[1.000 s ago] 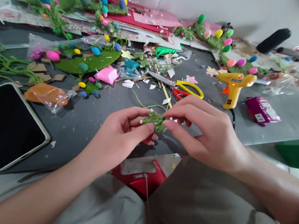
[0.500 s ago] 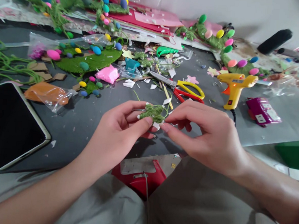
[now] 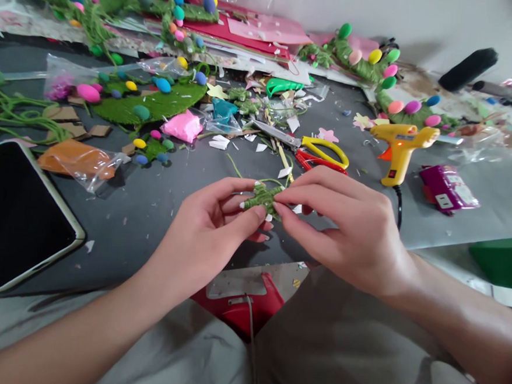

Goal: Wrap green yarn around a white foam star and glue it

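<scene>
Between my hands, above the table's front part, is a small star shape wrapped in green yarn (image 3: 261,198), with white tips showing at some of its points. My left hand (image 3: 212,227) is closed on its left side, thumb on top and fingers beneath. Thumb and forefinger of my right hand (image 3: 345,224) pinch its right edge and cover that part. A loose strand of green yarn (image 3: 235,166) shows just behind the star. Scissors with yellow and red handles (image 3: 324,150) lie beyond my right hand.
A yellow glue gun (image 3: 399,152) with a lit orange light stands right, beside a purple box (image 3: 449,189). A tablet (image 3: 21,216) lies left, near an orange bag (image 3: 78,159). Green leaf pieces with coloured balls (image 3: 152,103), paper scraps and green cord (image 3: 12,105) spread behind.
My right hand's fingertips have shifted left and inward onto the star's right side, covering more of it. The star has turned slightly in my left hand.
</scene>
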`<state>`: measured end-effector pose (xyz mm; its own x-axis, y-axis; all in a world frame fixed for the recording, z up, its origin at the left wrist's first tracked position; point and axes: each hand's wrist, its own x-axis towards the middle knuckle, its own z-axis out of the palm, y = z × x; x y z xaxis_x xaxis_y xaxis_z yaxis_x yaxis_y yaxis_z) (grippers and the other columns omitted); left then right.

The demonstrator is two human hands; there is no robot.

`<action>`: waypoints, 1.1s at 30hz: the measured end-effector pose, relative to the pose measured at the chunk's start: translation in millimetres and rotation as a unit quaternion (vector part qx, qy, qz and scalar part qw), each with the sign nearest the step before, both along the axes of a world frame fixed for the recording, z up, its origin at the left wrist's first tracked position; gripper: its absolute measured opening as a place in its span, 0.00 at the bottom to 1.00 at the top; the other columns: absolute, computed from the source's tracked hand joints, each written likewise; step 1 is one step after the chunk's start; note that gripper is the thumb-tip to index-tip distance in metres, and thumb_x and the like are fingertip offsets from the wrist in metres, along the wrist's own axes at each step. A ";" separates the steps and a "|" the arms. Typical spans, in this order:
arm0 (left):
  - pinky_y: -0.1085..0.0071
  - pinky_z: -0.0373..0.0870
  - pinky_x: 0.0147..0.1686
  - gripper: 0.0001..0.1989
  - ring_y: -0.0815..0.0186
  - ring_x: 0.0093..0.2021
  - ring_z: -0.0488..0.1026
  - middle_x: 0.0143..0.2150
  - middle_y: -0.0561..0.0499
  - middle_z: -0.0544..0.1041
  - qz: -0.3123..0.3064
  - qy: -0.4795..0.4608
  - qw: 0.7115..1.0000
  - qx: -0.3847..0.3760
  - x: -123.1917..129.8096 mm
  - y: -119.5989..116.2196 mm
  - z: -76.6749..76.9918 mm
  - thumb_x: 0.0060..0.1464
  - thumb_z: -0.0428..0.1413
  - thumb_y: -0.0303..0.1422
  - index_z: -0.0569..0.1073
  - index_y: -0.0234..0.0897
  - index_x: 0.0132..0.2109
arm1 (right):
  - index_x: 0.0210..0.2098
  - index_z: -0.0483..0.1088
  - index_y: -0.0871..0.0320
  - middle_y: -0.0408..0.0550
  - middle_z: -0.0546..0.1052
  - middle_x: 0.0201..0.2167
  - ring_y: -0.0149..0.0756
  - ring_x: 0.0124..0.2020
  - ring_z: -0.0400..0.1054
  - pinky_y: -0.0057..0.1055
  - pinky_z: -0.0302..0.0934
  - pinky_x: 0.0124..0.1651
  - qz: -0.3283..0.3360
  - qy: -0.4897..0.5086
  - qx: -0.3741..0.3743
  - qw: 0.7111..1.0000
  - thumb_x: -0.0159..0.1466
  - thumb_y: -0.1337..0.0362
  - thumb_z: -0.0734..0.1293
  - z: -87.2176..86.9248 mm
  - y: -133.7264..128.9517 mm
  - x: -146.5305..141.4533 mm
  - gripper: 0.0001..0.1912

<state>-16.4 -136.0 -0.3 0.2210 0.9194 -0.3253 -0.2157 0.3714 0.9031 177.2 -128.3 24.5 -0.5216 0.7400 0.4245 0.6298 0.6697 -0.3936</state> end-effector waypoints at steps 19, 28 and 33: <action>0.76 0.81 0.33 0.14 0.68 0.32 0.81 0.35 0.53 0.84 -0.019 -0.057 0.998 -0.010 -9.1 1.6 -5.7 0.53 0.69 0.27 0.81 0.39 0.48 | 0.39 0.78 0.60 0.50 0.77 0.38 0.34 0.35 0.70 0.33 0.64 0.35 0.056 -0.142 0.120 0.981 0.69 0.68 0.65 -0.7 1.3 4.3 0.09; 0.76 0.81 0.32 0.13 0.67 0.33 0.81 0.35 0.52 0.83 -0.043 -0.069 0.996 -0.029 -13.7 5.7 -3.6 0.56 0.68 0.29 0.82 0.38 0.49 | 0.49 0.75 0.62 0.52 0.78 0.42 0.36 0.37 0.70 0.34 0.65 0.34 0.110 -0.169 0.166 0.965 0.68 0.69 0.67 3.3 7.7 15.7 0.10; 0.76 0.80 0.31 0.13 0.67 0.33 0.81 0.35 0.51 0.83 -0.034 -0.059 0.997 -0.038 -14.0 4.7 -1.5 0.55 0.68 0.31 0.81 0.37 0.48 | 0.49 0.75 0.59 0.51 0.78 0.43 0.33 0.39 0.71 0.30 0.68 0.38 0.091 -0.108 0.118 0.983 0.68 0.71 0.67 0.2 5.6 17.7 0.11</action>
<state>-30.4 -131.3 -1.7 0.3235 0.8746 -0.3611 -0.2906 0.4550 0.8418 194.9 -122.8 24.6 -0.7327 0.5207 0.4382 0.5431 0.8354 -0.0846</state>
